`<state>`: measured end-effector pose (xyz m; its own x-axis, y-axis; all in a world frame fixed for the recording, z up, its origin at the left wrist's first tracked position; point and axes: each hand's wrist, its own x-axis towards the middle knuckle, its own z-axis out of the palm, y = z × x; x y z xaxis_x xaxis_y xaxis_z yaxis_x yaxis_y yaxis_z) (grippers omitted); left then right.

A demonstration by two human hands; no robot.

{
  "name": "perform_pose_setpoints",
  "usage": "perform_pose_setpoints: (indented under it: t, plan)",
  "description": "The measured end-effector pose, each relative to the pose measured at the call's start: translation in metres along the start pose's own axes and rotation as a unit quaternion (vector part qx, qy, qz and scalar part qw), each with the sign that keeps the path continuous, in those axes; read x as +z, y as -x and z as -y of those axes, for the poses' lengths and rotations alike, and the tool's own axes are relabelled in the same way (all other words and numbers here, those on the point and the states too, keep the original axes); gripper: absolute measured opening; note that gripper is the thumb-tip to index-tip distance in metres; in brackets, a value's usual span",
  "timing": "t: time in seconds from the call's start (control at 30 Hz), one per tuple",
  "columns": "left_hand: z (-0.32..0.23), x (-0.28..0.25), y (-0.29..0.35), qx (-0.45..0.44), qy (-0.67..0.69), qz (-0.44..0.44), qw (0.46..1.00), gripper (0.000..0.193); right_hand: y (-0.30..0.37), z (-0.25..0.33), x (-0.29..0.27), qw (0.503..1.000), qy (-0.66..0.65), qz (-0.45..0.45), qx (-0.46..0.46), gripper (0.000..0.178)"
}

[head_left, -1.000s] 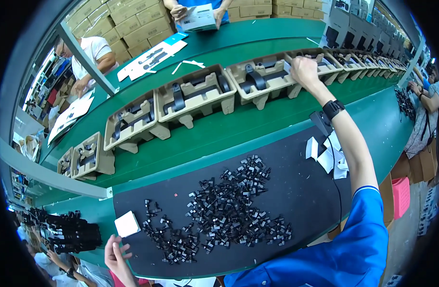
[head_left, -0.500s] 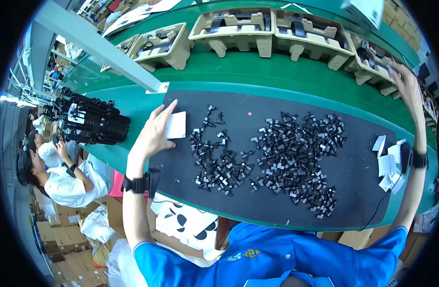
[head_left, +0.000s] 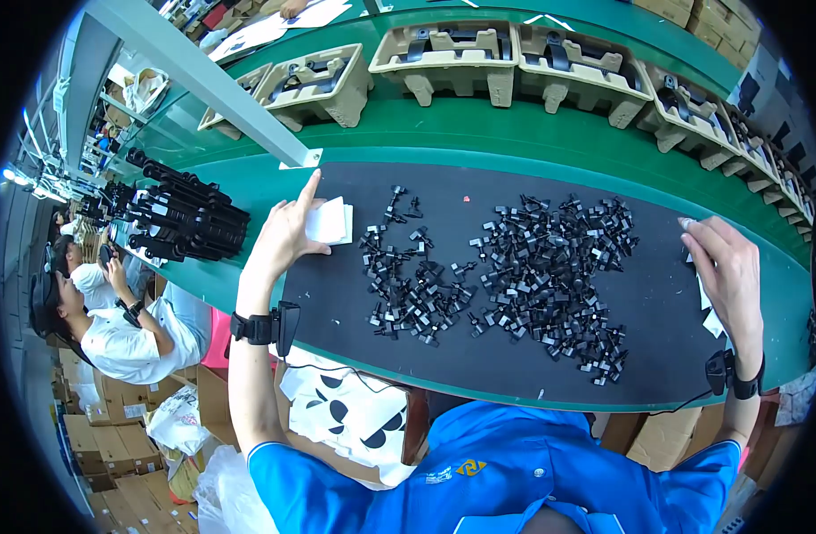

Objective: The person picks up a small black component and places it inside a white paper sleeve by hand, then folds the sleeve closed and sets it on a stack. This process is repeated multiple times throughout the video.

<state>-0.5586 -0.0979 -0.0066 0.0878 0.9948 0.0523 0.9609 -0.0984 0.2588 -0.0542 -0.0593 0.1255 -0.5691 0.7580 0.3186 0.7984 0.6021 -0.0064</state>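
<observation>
Fingers (head_left: 307,190) of the left hand (head_left: 285,236) are spread wide, the index pointing away from the body, at the left side of a small stack of white paper (head_left: 335,221). The thumb is at the stack's near edge; whether the hand grips any sheet cannot be told. The right hand (head_left: 728,267) is curled above white paper slips (head_left: 712,322) at the right end of a black mat (head_left: 662,338), thumb and index tips close together; a pale bit shows there, but I cannot tell if it is held. Each wrist wears 1 black strapped device (head_left: 257,328).

Between the hands, 2 heaps of small black parts lie on the mat: a large heap (head_left: 550,262) and, just left of it, a smaller heap (head_left: 421,303). Beyond them lies 1 red fleck (head_left: 467,199). To the left, black rods (head_left: 194,222) lie bundled on the green table (head_left: 270,171), near the foot of a grey post (head_left: 194,80). Farther off, tan moulded trays (head_left: 470,76) holding black pieces form a row. At far left is a co-worker in a white shirt (head_left: 123,347).
</observation>
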Motion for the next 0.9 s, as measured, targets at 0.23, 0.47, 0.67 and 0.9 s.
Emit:
perform_pose_setpoints:
  t: [0.23, 0.47, 0.67, 0.9]
  plan:
    - [-0.002, -0.013, 0.016, -0.012, 0.000, -0.027, 1.000, 0.118, 0.000, 0.024, 0.009, 0.995, -0.081, -0.034, -0.040, 0.013]
    - [-0.137, -0.048, 0.034, 0.002, 0.244, -0.168, 0.955, 0.109, -0.005, 0.081, 0.034, 0.796, -0.569, 0.202, 0.056, 0.031]
    - [-0.212, -0.027, 0.043, 0.237, 0.045, -0.097, 0.966, 0.111, -0.010, 0.097, 0.055, 0.684, -0.648, 0.311, 0.124, 0.022]
    - [-0.234, 0.034, 0.026, 0.106, 0.627, -0.096, 0.766, 0.121, 0.025, 0.060, 0.066, 0.561, -0.745, 0.228, 0.279, 0.020]
